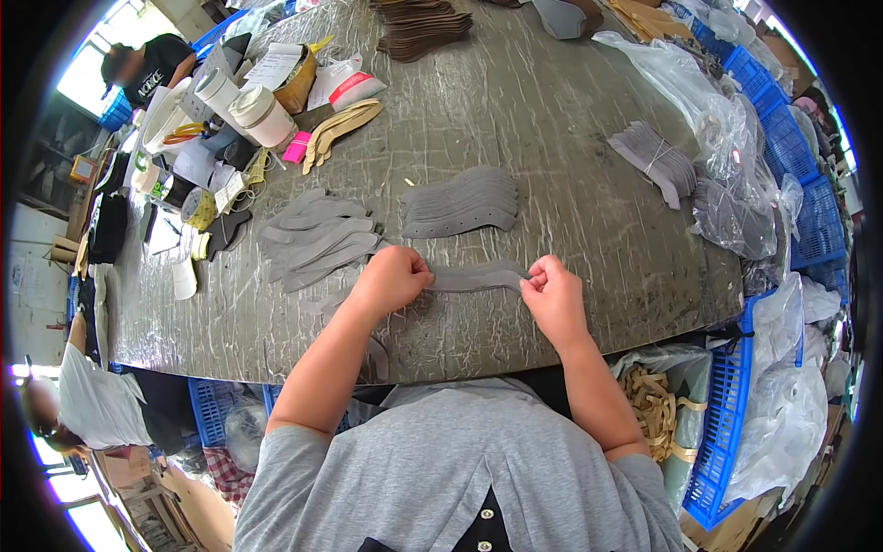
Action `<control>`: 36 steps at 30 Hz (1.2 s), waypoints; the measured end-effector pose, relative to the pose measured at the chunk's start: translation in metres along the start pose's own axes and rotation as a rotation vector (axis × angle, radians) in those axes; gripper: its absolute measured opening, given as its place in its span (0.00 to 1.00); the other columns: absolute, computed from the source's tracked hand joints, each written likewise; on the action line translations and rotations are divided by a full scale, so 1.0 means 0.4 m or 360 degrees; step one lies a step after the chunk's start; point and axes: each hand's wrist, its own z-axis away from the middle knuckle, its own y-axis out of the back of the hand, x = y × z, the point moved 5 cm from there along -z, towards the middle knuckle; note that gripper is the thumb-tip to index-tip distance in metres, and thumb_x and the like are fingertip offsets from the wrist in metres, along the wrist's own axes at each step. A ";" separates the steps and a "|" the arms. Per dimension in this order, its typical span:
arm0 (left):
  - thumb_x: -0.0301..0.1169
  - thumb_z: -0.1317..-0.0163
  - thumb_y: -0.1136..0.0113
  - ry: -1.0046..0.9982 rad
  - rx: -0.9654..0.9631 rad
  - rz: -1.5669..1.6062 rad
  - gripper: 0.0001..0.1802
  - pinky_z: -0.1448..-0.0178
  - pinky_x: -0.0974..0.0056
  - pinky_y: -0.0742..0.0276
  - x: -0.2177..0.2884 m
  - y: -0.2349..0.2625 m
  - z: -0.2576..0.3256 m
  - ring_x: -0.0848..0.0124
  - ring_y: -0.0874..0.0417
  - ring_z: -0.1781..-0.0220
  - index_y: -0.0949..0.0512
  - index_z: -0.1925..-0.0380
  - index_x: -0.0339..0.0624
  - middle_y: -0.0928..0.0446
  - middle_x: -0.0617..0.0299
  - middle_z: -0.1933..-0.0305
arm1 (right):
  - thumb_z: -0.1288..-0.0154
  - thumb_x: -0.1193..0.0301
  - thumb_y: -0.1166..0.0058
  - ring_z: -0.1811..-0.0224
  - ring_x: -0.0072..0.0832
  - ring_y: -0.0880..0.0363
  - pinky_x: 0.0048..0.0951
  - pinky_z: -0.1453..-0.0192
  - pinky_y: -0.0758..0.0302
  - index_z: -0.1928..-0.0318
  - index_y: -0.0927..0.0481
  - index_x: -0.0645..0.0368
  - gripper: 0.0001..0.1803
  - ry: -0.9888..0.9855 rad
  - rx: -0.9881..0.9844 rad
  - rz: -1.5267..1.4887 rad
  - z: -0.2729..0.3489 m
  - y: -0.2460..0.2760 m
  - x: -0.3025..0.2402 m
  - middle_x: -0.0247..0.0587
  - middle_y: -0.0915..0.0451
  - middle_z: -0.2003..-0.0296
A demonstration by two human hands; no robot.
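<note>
A curved grey strip of material (478,276) stretches between my two hands, low over the table in front of me. My left hand (394,279) pinches its left end, and my right hand (556,299) pinches its right end. Just beyond lies a neat fanned stack of grey pieces (460,204), with small holes along its near edge. Left of it spreads a looser heap of grey pieces (317,237). Another thin grey strip (378,357) rests near the table edge, below my left forearm. Part of a grey piece beside my left wrist is hidden by the arm.
A tied bundle of grey pieces (653,161) lies at the right, near clear plastic bags (731,207) and blue crates (789,138). Brown stacked pieces (421,29) sit at the far side. White containers (264,118) and tape rolls (198,210) crowd the left. Two other people are at the left.
</note>
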 end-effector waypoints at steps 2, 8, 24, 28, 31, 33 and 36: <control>0.34 0.49 0.34 -0.0015 0.0015 -0.0029 0.11 0.63 0.58 0.22 -0.003 -0.001 -0.001 0.58 0.17 0.72 0.16 0.72 0.36 0.18 0.49 0.74 | 0.45 0.75 0.38 0.71 0.39 0.19 0.38 0.65 0.23 0.64 0.23 0.63 0.09 0.0074 -0.0051 0.0395 -0.003 -0.002 -0.027 0.45 0.20 0.73; 0.34 0.50 0.33 -0.0050 0.0072 -0.0083 0.11 0.65 0.60 0.23 0.001 -0.003 -0.002 0.63 0.18 0.74 0.16 0.74 0.36 0.19 0.52 0.76 | 0.43 0.76 0.44 0.62 0.41 0.26 0.40 0.59 0.24 0.53 0.19 0.56 0.15 0.0920 -0.0138 0.0746 0.037 -0.041 -0.073 0.41 0.27 0.66; 0.33 0.51 0.33 -0.0150 0.0048 -0.0111 0.11 0.65 0.58 0.23 -0.017 -0.009 -0.023 0.59 0.17 0.73 0.17 0.75 0.35 0.19 0.49 0.76 | 0.43 0.74 0.49 0.61 0.34 0.26 0.34 0.60 0.26 0.42 0.19 0.40 0.27 0.1296 -0.0507 0.1186 0.052 -0.118 -0.145 0.37 0.29 0.64; 0.33 0.50 0.34 -0.0114 0.0049 -0.0135 0.11 0.63 0.57 0.24 -0.017 -0.008 -0.017 0.58 0.17 0.72 0.17 0.74 0.35 0.19 0.49 0.75 | 0.45 0.76 0.48 0.61 0.37 0.26 0.38 0.60 0.25 0.45 0.17 0.45 0.26 0.1086 -0.0389 0.0995 0.050 -0.069 -0.116 0.40 0.30 0.66; 0.36 0.48 0.35 -0.0080 -0.0009 -0.0184 0.11 0.57 0.53 0.22 -0.005 -0.008 -0.012 0.52 0.16 0.63 0.17 0.72 0.39 0.17 0.49 0.70 | 0.48 0.78 0.45 0.63 0.38 0.26 0.40 0.62 0.25 0.46 0.17 0.51 0.25 0.0995 -0.0168 0.1012 0.061 -0.036 -0.077 0.40 0.30 0.68; 0.35 0.48 0.35 -0.0125 0.0017 -0.0198 0.10 0.57 0.54 0.23 -0.011 -0.011 -0.016 0.53 0.17 0.64 0.18 0.72 0.39 0.18 0.50 0.71 | 0.48 0.80 0.45 0.64 0.39 0.26 0.39 0.63 0.25 0.48 0.17 0.54 0.23 0.1008 -0.0182 0.0897 0.051 -0.034 -0.069 0.41 0.29 0.68; 0.33 0.48 0.33 -0.0140 0.0110 0.0030 0.10 0.61 0.57 0.23 0.008 0.025 0.015 0.58 0.18 0.69 0.19 0.73 0.37 0.19 0.52 0.73 | 0.45 0.82 0.46 0.67 0.36 0.25 0.33 0.63 0.25 0.52 0.18 0.59 0.18 0.0809 -0.0106 0.0348 0.027 0.001 -0.031 0.42 0.26 0.67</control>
